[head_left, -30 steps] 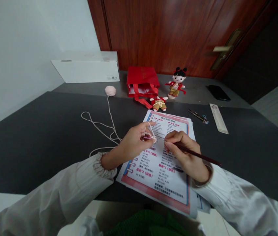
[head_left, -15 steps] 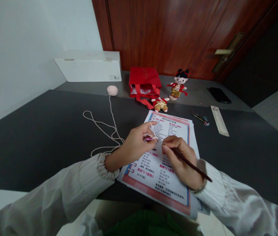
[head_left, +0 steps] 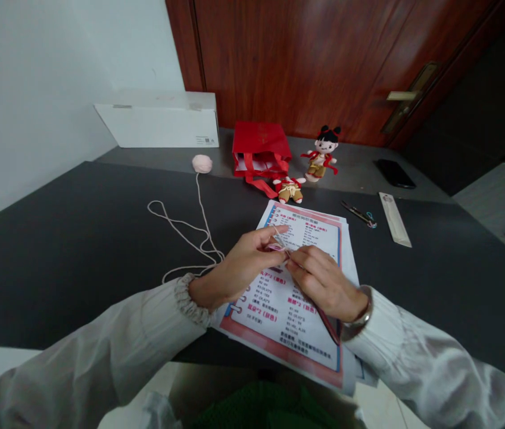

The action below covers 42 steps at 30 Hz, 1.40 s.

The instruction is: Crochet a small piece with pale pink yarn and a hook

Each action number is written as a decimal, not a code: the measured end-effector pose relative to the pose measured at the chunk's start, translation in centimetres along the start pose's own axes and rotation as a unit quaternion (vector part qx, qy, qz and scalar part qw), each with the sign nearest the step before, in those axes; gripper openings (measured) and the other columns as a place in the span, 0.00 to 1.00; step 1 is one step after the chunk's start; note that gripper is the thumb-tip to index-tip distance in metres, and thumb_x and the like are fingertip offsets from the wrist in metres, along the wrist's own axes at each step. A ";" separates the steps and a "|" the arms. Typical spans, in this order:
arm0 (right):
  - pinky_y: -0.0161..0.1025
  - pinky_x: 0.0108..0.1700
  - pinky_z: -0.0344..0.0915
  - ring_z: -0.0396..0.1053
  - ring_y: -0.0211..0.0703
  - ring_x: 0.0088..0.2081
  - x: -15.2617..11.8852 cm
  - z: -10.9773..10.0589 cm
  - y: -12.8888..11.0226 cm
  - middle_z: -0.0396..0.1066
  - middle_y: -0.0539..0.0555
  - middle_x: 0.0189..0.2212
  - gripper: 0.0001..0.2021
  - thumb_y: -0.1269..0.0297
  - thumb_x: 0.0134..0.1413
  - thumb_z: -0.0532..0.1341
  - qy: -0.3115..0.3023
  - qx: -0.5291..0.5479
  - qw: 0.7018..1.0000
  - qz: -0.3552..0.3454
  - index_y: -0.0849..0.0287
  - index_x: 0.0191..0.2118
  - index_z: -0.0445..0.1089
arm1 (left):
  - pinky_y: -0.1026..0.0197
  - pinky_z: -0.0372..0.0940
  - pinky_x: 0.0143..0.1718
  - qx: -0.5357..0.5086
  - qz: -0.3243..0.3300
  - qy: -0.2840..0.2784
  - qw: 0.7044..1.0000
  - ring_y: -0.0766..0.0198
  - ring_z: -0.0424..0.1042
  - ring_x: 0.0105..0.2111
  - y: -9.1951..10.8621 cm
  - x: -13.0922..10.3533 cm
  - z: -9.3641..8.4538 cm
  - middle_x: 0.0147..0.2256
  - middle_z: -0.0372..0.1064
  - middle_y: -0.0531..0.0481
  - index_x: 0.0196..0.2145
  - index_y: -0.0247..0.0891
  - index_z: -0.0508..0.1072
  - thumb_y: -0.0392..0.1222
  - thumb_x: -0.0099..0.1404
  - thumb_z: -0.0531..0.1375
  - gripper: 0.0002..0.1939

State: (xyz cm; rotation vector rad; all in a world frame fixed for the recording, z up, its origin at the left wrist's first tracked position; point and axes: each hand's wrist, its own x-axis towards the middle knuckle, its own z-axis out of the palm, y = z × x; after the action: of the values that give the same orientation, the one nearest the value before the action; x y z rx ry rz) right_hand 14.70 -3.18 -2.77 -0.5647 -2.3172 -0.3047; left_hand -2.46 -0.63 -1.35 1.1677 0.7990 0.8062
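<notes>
My left hand [head_left: 239,265] pinches a small pale crochet piece [head_left: 281,246] between thumb and fingers, with yarn looped over the raised index finger. A pink-purple bit, perhaps a stitch marker, shows beside the stitches. My right hand [head_left: 327,280] is closed around a crochet hook [head_left: 326,325] whose dark handle slants down under the palm. The hook's tip meets the piece at my left fingertips, and its exact place in the stitches is hidden. A pale yarn strand [head_left: 205,217] runs from the yarn ball [head_left: 202,164] to my left hand. Both hands hover over printed pattern sheets [head_left: 268,313].
Behind the sheets lie a headless doll body [head_left: 290,190] and a red gift bag [head_left: 261,140]. A finished crochet doll [head_left: 321,154] stands beside them. To the right are small scissors-like tools [head_left: 358,213], a white packet [head_left: 394,219] and a phone [head_left: 395,173]. A white box [head_left: 167,122] stands back left.
My right hand has moved left and turned palm down, bringing the hook to the crochet piece. Its handle now points more steeply downward. My left hand stays nearly in place; the view shifted slightly.
</notes>
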 end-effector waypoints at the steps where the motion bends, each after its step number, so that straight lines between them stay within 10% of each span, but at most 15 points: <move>1: 0.42 0.31 0.63 0.64 0.45 0.33 0.0 0.1 -0.2 0.70 0.56 0.33 0.10 0.77 0.62 0.51 0.004 -0.009 1.000 0.009 0.56 0.40 0.65 | 0.61 0.59 0.36 0.005 0.006 0.006 1.000 0.66 0.65 0.33 -0.1 0.1 0.0 0.33 0.69 0.50 0.55 0.32 0.67 0.31 0.55 0.61 0.28; 9: 0.42 0.34 0.66 0.65 0.45 0.36 -0.1 1.4 -1.9 0.67 0.55 0.36 0.10 0.76 0.61 0.53 0.041 0.065 0.982 0.173 0.55 0.44 0.63 | 0.62 0.61 0.34 0.061 0.064 0.075 0.993 0.67 0.65 0.31 -0.1 0.0 0.4 0.33 0.68 0.52 0.56 0.33 0.65 0.31 0.56 0.60 0.29; 15: 0.38 0.36 0.66 0.67 0.41 0.35 -0.2 1.9 -2.6 0.66 0.51 0.35 0.07 0.73 0.61 0.55 0.160 0.244 0.896 0.335 0.52 0.39 0.60 | 0.62 0.62 0.36 0.073 0.091 0.080 0.990 0.66 0.66 0.34 0.2 -0.1 0.4 0.34 0.68 0.50 0.58 0.34 0.62 0.35 0.59 0.61 0.29; 22: 0.37 0.36 0.65 0.67 0.40 0.35 0.4 0.5 -2.6 0.66 0.52 0.34 0.08 0.76 0.59 0.55 0.104 0.223 0.926 0.288 0.54 0.38 0.61 | 0.64 0.62 0.33 0.187 0.129 0.106 0.968 0.66 0.65 0.31 -0.2 0.0 -0.6 0.32 0.65 0.53 0.61 0.38 0.60 0.37 0.61 0.60 0.30; 34: 0.37 0.31 0.61 0.63 0.36 0.25 0.5 1.1 -1.9 0.64 0.46 0.25 0.06 0.66 0.62 0.57 0.210 0.467 0.727 0.457 0.55 0.31 0.63 | 0.59 0.64 0.45 0.308 0.221 0.118 0.918 0.63 0.70 0.37 -0.2 0.1 -0.9 0.36 0.71 0.48 0.54 0.37 0.68 0.32 0.61 0.58 0.22; 42: 0.38 0.38 0.64 0.67 0.41 0.37 -0.4 0.0 -1.7 0.68 0.52 0.35 0.08 0.76 0.57 0.58 0.096 0.266 0.922 0.265 0.54 0.38 0.65 | 0.59 0.66 0.41 0.298 0.218 0.116 0.922 0.63 0.69 0.34 0.1 0.2 -1.0 0.35 0.71 0.48 0.51 0.37 0.70 0.33 0.60 0.59 0.19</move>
State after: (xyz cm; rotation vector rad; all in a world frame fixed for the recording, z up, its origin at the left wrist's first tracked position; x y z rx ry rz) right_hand 14.14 -4.79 -3.08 -0.8025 -1.8502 0.4945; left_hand -3.24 -0.01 -1.43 1.8624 1.0391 1.1249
